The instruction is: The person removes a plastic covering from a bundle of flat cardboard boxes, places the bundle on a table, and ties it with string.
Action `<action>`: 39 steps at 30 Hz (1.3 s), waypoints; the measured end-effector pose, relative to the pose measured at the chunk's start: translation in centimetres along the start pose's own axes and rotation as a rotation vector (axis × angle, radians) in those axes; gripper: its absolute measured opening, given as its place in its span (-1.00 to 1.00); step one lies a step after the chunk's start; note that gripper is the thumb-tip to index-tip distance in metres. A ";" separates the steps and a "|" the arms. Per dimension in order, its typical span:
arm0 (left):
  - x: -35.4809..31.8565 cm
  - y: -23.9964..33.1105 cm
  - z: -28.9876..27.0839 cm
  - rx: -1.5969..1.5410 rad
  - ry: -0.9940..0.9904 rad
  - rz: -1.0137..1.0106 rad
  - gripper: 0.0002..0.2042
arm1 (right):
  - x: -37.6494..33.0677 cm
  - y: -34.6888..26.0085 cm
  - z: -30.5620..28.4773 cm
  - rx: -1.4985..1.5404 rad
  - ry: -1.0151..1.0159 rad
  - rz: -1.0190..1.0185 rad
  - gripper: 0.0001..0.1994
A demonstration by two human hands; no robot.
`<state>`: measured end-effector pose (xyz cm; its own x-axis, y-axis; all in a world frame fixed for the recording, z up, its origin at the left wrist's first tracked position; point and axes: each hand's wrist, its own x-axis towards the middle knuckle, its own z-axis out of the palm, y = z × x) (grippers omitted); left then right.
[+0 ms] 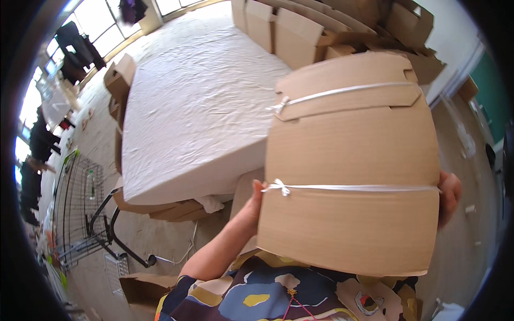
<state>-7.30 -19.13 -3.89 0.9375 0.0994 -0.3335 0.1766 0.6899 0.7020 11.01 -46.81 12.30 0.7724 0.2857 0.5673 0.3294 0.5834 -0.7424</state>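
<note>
A flat bundle of brown cardboard sheets (353, 160) fills the right half of the view, tied with two white straps (364, 188). My left hand (250, 206) grips its left edge near the lower strap's knot. My right hand (448, 195) holds the right edge, with only fingertips and part of the palm showing. The bundle is lifted in front of my chest, over my patterned top (278, 294).
A large table with a wrinkled white cover (198, 101) lies ahead to the left. Folded cardboard boxes (300, 32) are stacked at its far side. A black wire rack on wheels (80, 208) stands at the left. A small cardboard piece (140, 286) lies on the floor.
</note>
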 end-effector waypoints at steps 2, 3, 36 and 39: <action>-2.9 4.3 -0.2 0.099 0.267 0.090 0.02 | 1.3 2.9 2.6 0.081 -0.056 0.018 -0.57; -3.8 6.8 -0.7 0.183 0.347 0.142 0.02 | 2.0 4.3 4.2 0.117 -0.076 0.001 -0.60; -15.0 14.2 -22.0 0.903 1.450 1.171 -0.61 | -4.6 28.1 -15.2 -1.305 -0.153 0.304 -0.85; -11.3 9.5 -15.8 1.283 1.560 1.172 -0.64 | -6.1 27.9 -21.1 -1.500 -0.161 0.599 -0.85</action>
<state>-20.92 -2.33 -3.41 -0.0010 0.6717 0.7408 0.5427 -0.6219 0.5646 26.93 -48.36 -19.37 0.9480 0.3154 0.0426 0.2981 -0.8331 -0.4659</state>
